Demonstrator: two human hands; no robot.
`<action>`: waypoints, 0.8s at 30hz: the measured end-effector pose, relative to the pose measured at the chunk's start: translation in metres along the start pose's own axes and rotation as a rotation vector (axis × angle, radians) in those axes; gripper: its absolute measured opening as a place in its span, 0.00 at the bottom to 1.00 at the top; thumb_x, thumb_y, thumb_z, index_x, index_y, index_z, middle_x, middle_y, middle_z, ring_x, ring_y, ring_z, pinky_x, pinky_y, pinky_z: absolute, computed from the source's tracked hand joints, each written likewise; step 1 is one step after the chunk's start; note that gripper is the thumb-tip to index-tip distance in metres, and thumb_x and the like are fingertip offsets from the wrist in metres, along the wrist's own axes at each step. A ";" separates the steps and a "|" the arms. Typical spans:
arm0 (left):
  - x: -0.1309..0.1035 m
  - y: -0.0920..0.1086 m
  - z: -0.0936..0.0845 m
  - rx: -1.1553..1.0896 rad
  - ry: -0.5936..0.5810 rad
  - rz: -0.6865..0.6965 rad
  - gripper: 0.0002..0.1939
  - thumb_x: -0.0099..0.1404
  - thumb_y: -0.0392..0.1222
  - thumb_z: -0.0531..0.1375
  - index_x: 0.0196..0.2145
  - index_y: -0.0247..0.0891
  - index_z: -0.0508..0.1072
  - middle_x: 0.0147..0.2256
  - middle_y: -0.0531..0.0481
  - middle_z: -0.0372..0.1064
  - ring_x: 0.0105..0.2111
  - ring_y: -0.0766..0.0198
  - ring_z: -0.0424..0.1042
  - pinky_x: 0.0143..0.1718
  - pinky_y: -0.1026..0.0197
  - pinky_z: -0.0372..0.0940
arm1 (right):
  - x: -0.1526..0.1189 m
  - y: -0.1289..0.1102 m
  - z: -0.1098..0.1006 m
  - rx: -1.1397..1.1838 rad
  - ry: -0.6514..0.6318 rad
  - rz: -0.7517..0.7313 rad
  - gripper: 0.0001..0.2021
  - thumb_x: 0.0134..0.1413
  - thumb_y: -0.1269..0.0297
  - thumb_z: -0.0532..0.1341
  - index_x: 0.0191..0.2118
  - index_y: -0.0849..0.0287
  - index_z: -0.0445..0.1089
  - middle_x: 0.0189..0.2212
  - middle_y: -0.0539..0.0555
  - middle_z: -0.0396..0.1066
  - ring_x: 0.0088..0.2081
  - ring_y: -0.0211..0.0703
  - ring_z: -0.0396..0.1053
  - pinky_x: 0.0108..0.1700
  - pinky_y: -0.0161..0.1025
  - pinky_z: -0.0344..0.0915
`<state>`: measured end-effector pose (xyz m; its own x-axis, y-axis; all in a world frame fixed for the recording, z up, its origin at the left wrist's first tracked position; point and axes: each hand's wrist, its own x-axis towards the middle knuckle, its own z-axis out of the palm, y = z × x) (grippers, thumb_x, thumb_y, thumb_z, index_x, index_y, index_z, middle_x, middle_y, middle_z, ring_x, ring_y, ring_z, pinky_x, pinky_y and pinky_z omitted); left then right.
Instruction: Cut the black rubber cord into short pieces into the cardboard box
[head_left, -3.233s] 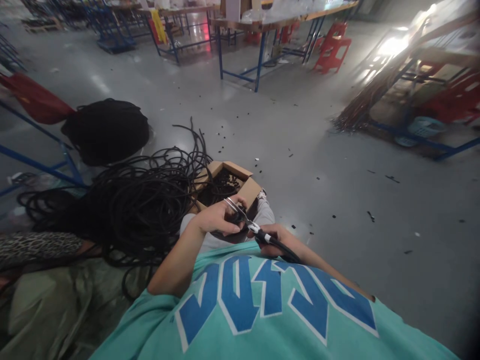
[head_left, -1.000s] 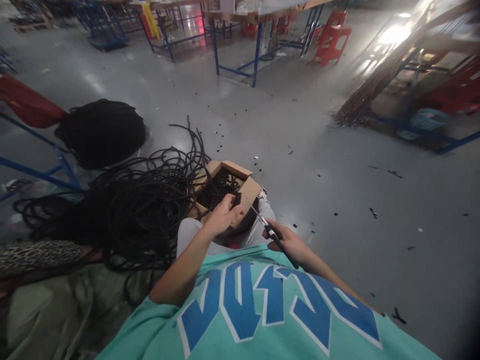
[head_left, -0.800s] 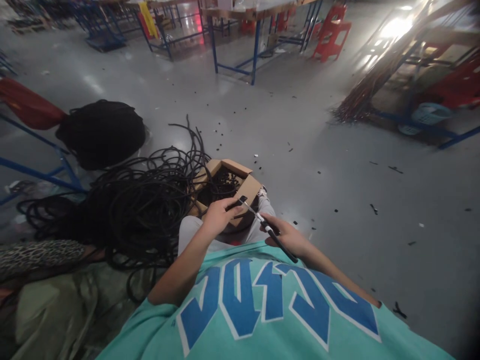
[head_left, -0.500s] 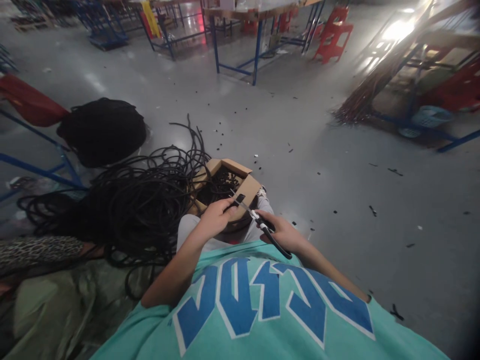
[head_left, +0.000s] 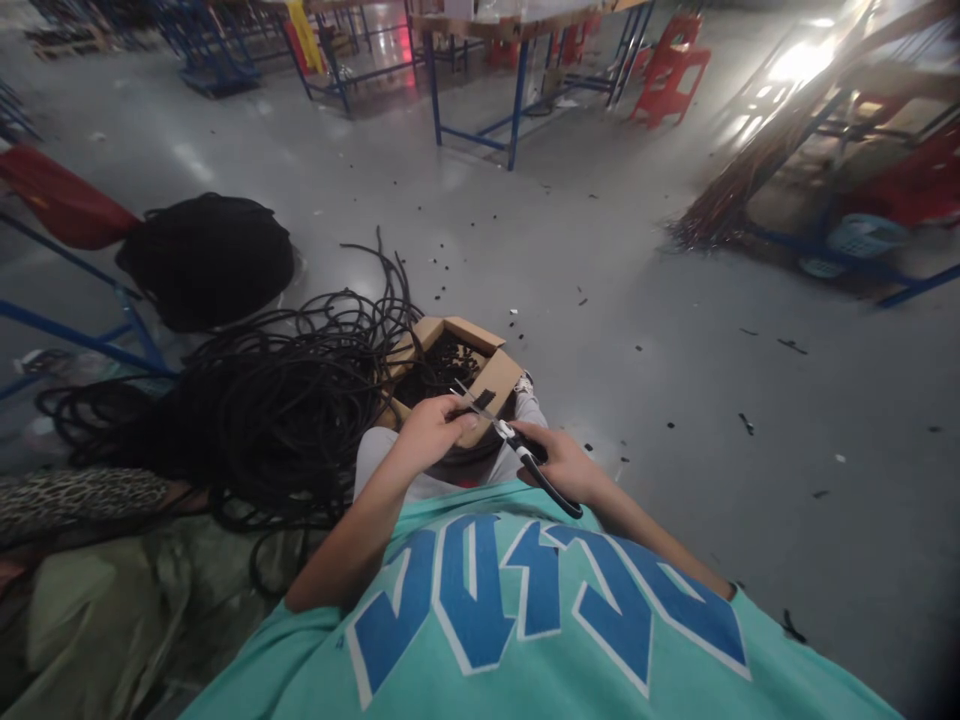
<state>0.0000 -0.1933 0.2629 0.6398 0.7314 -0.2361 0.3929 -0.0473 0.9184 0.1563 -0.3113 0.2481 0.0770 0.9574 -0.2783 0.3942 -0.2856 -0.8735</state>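
Observation:
My right hand (head_left: 564, 465) is closed around scissors (head_left: 553, 488) with black and white handles. Their metal blades point up and left, slightly apart, at my left fingertips. Between the fingers of my left hand (head_left: 429, 435) is a short black piece (head_left: 485, 398), whose far end sticks out beyond the blades; its exact kind is too small to make out. Just in front of both hands stands an open cardboard box (head_left: 498, 378), with many small black pieces (head_left: 456, 355) inside. Long black cords (head_left: 277, 400) lie heaped to the left and reach the box.
A large black bundle (head_left: 210, 260) sits on the floor beyond the cords. Another person's leopard-print sleeve or leg (head_left: 82, 495) shows at left. Blue-framed tables (head_left: 514, 100) and red stools (head_left: 671, 80) stand farther off. Small black scraps (head_left: 746, 424) dot the floor.
The scissors have shifted slightly left, their blades now further across the black piece by my left fingers. That piece has tilted a little. Both hands keep their hold.

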 end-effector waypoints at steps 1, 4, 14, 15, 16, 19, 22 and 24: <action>0.000 0.000 0.000 -0.039 0.002 -0.010 0.07 0.49 0.40 0.59 0.27 0.34 0.67 0.18 0.55 0.63 0.19 0.69 0.62 0.20 0.68 0.56 | 0.000 -0.001 0.000 0.006 0.005 0.004 0.30 0.32 0.75 0.55 0.49 0.59 0.66 0.32 0.51 0.70 0.32 0.41 0.63 0.36 0.36 0.59; 0.000 0.000 -0.002 -0.171 -0.023 -0.034 0.13 0.47 0.41 0.62 0.30 0.33 0.64 0.19 0.56 0.62 0.17 0.72 0.60 0.18 0.69 0.55 | -0.002 -0.003 -0.001 0.050 -0.017 -0.004 0.27 0.31 0.75 0.54 0.45 0.62 0.69 0.27 0.49 0.68 0.30 0.40 0.62 0.34 0.35 0.58; 0.007 -0.017 -0.020 -0.601 -0.694 -0.050 0.40 0.46 0.38 0.64 0.56 0.35 0.54 0.20 0.54 0.67 0.11 0.73 0.60 0.13 0.71 0.52 | -0.005 -0.002 -0.001 0.336 -0.325 -0.099 0.19 0.32 0.73 0.55 0.37 0.63 0.70 0.23 0.47 0.62 0.24 0.32 0.56 0.28 0.31 0.55; 0.009 -0.019 -0.020 -0.609 -0.727 -0.050 0.37 0.46 0.38 0.64 0.54 0.35 0.57 0.20 0.53 0.68 0.11 0.72 0.61 0.12 0.71 0.52 | -0.005 -0.001 0.000 0.350 -0.348 -0.085 0.19 0.32 0.72 0.56 0.37 0.64 0.70 0.21 0.46 0.61 0.23 0.31 0.54 0.26 0.30 0.54; 0.010 -0.021 -0.021 -0.609 -0.741 -0.043 0.35 0.46 0.38 0.65 0.52 0.34 0.59 0.20 0.53 0.68 0.11 0.72 0.61 0.12 0.71 0.52 | -0.005 0.000 0.000 0.359 -0.361 -0.070 0.18 0.32 0.72 0.56 0.37 0.64 0.70 0.20 0.45 0.59 0.21 0.30 0.52 0.24 0.30 0.52; 0.011 -0.019 -0.022 -0.585 -0.749 -0.015 0.29 0.47 0.37 0.64 0.47 0.35 0.61 0.20 0.53 0.68 0.11 0.71 0.62 0.12 0.71 0.53 | -0.005 0.002 0.001 0.372 -0.364 -0.037 0.18 0.32 0.70 0.58 0.36 0.64 0.70 0.17 0.44 0.54 0.20 0.29 0.48 0.22 0.30 0.49; 0.009 -0.013 -0.024 -0.566 -0.772 -0.029 0.25 0.47 0.38 0.65 0.42 0.35 0.61 0.21 0.54 0.68 0.12 0.71 0.63 0.12 0.71 0.56 | -0.006 0.004 0.003 0.383 -0.367 -0.033 0.18 0.32 0.69 0.59 0.37 0.64 0.70 0.16 0.44 0.53 0.19 0.28 0.47 0.21 0.29 0.48; 0.009 -0.009 -0.026 -0.556 -0.790 -0.053 0.24 0.46 0.39 0.66 0.39 0.35 0.61 0.21 0.54 0.68 0.13 0.70 0.64 0.13 0.71 0.57 | -0.006 0.005 0.003 0.390 -0.372 -0.032 0.18 0.32 0.69 0.59 0.37 0.65 0.70 0.16 0.44 0.54 0.19 0.28 0.48 0.21 0.29 0.48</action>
<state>-0.0148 -0.1692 0.2608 0.9696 0.0450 -0.2405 0.1953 0.4494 0.8717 0.1547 -0.3189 0.2440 -0.2872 0.9062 -0.3104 0.0163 -0.3193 -0.9475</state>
